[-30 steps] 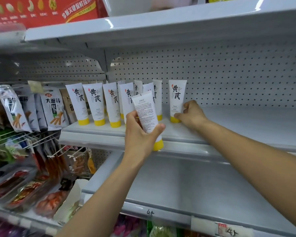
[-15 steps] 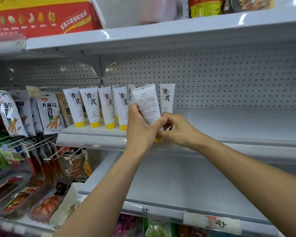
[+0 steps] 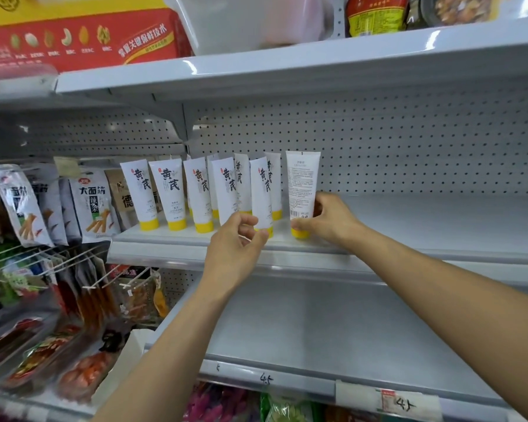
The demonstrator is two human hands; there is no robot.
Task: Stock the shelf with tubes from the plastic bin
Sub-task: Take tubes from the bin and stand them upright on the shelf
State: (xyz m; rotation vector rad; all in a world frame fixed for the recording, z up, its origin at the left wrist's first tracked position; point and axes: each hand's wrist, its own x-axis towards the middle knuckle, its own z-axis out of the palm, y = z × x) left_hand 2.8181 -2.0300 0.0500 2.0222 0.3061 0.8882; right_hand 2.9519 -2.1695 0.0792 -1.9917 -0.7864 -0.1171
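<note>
Several white tubes with yellow caps (image 3: 169,193) stand cap-down in a row on the left part of the white middle shelf (image 3: 439,220). At the right end of the row stands one more tube (image 3: 301,181), its printed back label facing me. My right hand (image 3: 329,219) grips its lower part, with the cap resting on the shelf. My left hand (image 3: 235,242) hovers at the shelf's front edge with its fingers loosely curled. It holds nothing, and its fingertips are close to the cap of the front tube (image 3: 261,193).
A white plastic bin (image 3: 241,25) and a red carton (image 3: 83,41) sit on the shelf above. Snack packets (image 3: 89,202) hang on hooks at the left. The lower shelf (image 3: 333,324) is bare, with price tags on its front rail. Pegboard backs the shelves.
The tube with the back label passed from my left hand to my right and now stands on the shelf at the row's right end. My left hand let go and dropped back.
</note>
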